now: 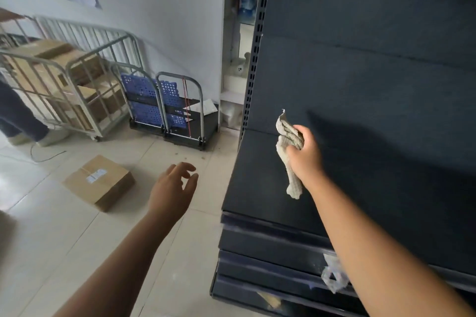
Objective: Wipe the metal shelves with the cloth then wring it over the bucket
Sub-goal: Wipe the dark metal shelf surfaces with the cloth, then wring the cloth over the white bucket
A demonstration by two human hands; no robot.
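Nearest the camera, both bare forearms are reaching forward. The left hand point(175, 188) is hanging open and empty over the pale tiled floor point(64, 239), fingers loosely curled, touching nothing. To its right and a little farther out, the right hand point(305, 156) is closing in a fist around the grey-beige waffle-weave cloth point(289, 159), holding it over the top dark blue-grey metal shelf point(257, 188) near that shelf's left edge. Whether the cloth is touching the shelf, I cannot tell; it looks to be hanging just above it.

The cloth is bunched into a rope-like twist. Its long axis is running roughly up and down through the fist: a short crumpled end is sticking up above the thumb side, and a longer tail is drooping below the hand toward the shelf surface.

Judging by this, the wiping step is in hand, with wringing not yet started. No bucket is showing anywhere. The next move probably calls for spreading the cloth flatter under the palm and pressing it down, since a twisted bunch covers little metal.

Beyond the left hand, a sealed brown cardboard box point(99, 183) is lying on the floor, and farther still a folded blue plastic platform trolley point(154, 103) is leaning against the white wall point(167, 8).
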